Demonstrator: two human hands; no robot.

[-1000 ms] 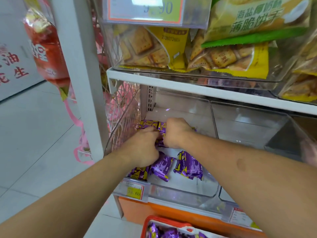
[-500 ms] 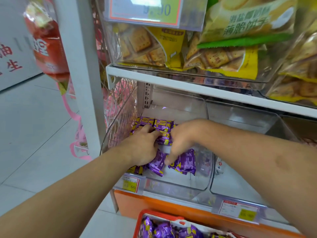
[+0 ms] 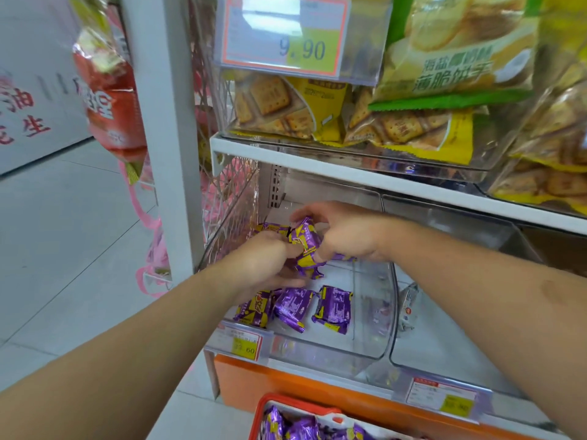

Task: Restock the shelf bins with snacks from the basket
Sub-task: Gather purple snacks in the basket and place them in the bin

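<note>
1. Left hand (image 3: pixel 266 265) and right hand (image 3: pixel 346 233) each close their grip on purple snack packs (image 3: pixel 306 246) above the clear bin (image 3: pixel 374 312), toward its back edge.
2. Three loose packs (image 3: pixel 295 308) lie near the bin's front edge.
3. The basket (image 3: pixel 286 404) sits below.

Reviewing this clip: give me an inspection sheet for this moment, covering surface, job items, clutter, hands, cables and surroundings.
Surface: clear shelf bin on the lower shelf, mostly bare floor.
Job's things: three purple snack packs lie near the bin's front; more sit at the back left; a purple pack is held above them; red basket below holds more purple packs.
Clutter: one pale packet in the neighbouring bin.
Hands: left hand and right hand both grip the held pack.
Cables: nothing seen.
Surroundings: cracker bags in the upper bin, price tag reading 9.90, red bag hanging at left, tiled floor.
</note>
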